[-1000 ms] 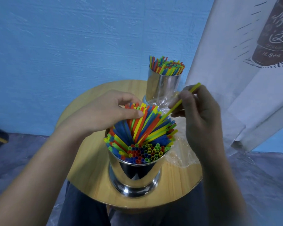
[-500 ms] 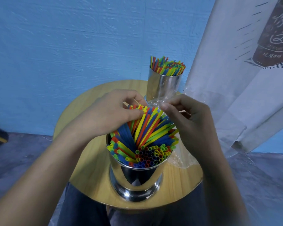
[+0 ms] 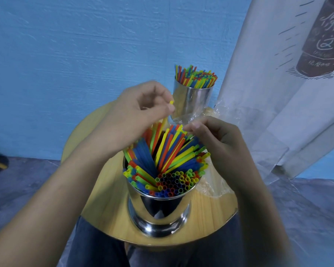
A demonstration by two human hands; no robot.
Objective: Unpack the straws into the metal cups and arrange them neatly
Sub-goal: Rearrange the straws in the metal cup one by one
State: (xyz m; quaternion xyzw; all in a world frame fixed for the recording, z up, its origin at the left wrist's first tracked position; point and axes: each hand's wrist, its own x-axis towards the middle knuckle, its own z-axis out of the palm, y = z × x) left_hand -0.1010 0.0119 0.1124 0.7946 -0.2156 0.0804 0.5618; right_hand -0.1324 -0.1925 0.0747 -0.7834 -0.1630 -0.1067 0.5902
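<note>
While our left hand [image 3: 143,112] pinches a thin yellow plastic straw [image 3: 171,102], our right hand [image 3: 216,143], curled, touches multicoloured straws [image 3: 172,157] in the shiny metal cup [image 3: 158,212]; whether it grips them, we cannot tell.

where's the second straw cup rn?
Head view: the far metal cup stands upright at the back edge of the round wooden table, right of centre. It is behind the near metal cup, just past the left hand.

L hand [image 3: 143,108] now raised, pinching yellow straw [image 3: 171,102].
</note>
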